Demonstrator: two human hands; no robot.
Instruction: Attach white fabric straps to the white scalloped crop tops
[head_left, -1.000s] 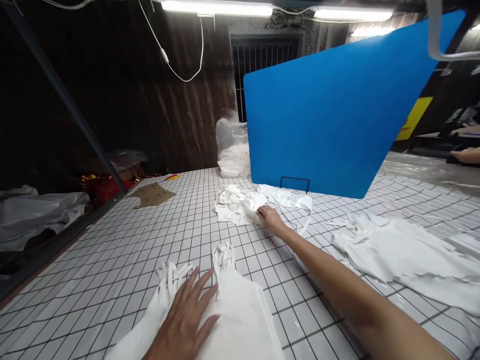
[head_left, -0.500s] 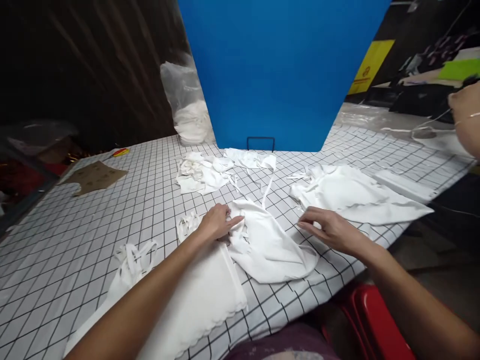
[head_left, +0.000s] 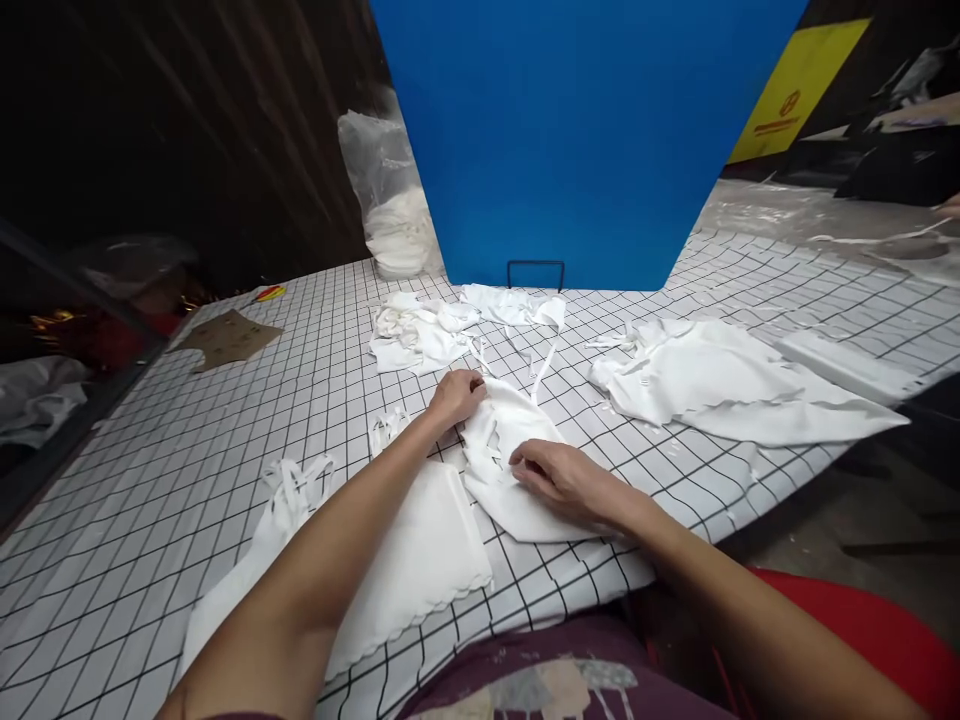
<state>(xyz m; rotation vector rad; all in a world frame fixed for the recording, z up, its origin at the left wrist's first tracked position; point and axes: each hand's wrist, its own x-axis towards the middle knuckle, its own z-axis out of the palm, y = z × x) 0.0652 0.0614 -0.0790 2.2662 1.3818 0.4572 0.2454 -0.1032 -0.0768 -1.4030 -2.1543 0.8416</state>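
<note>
A white fabric piece [head_left: 504,432] with a thin strap lies between my hands on the gridded tablecloth [head_left: 315,330]. My left hand [head_left: 457,397] has its fingers closed at the piece's upper left edge. My right hand [head_left: 564,482] is on the right part of the fabric, fingers bent together at its surface; it covers some of the cloth. Under and beside my left forearm are a white piece with a scalloped hem [head_left: 427,545] and another white piece with loose strips [head_left: 296,495].
A tall blue board [head_left: 570,140] on a black wire stand rises at the back. Crumpled white cloth [head_left: 420,330] lies before it, more white fabric [head_left: 712,375] to the right. A plastic bag [head_left: 397,200], a brown cut piece [head_left: 231,338] and a red stool [head_left: 847,620] are around.
My right hand has moved left from beside the white fabric piece onto it. My left hand has shifted up to the piece's upper edge. The view has turned slightly.
</note>
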